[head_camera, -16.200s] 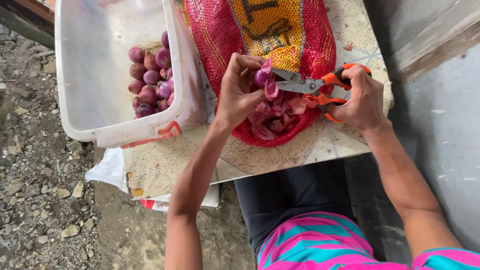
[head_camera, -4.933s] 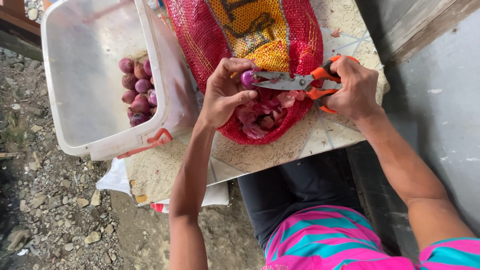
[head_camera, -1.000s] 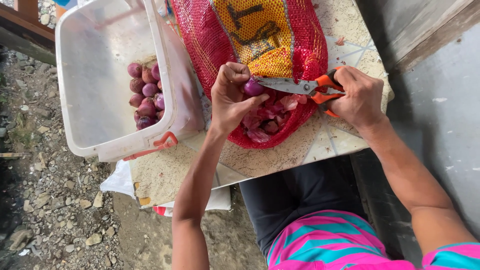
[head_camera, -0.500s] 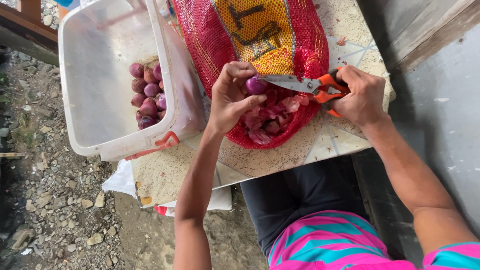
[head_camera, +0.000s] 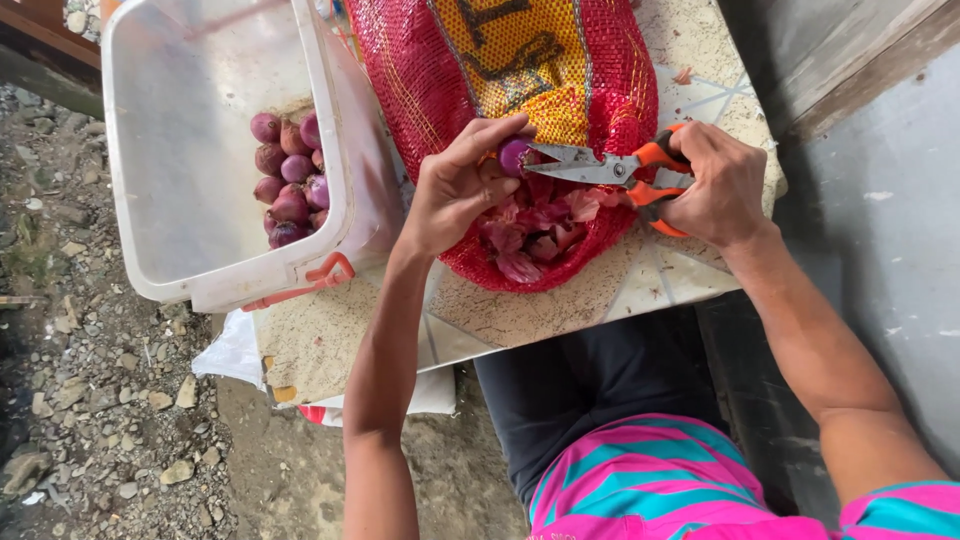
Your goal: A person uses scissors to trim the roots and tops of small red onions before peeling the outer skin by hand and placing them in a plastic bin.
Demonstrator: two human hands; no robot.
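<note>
My left hand [head_camera: 458, 188] pinches a small purple onion [head_camera: 515, 155] over the open mouth of a red and yellow mesh sack [head_camera: 520, 70]. My right hand [head_camera: 715, 183] grips orange-handled scissors [head_camera: 612, 170], whose blades touch the onion. Pink onion skins and trimmings [head_camera: 535, 230] lie in the sack's folded lip just below my hands.
A clear plastic tub [head_camera: 190, 150] on the left holds several trimmed purple onions [head_camera: 288, 180] in its corner. The sack and tub rest on a sandy tiled tabletop [head_camera: 520, 315]. Gravel ground lies at the left, a grey wall at the right.
The view has shifted slightly. The onion stays in my left hand, and the scissor blades have closed in on its end.
</note>
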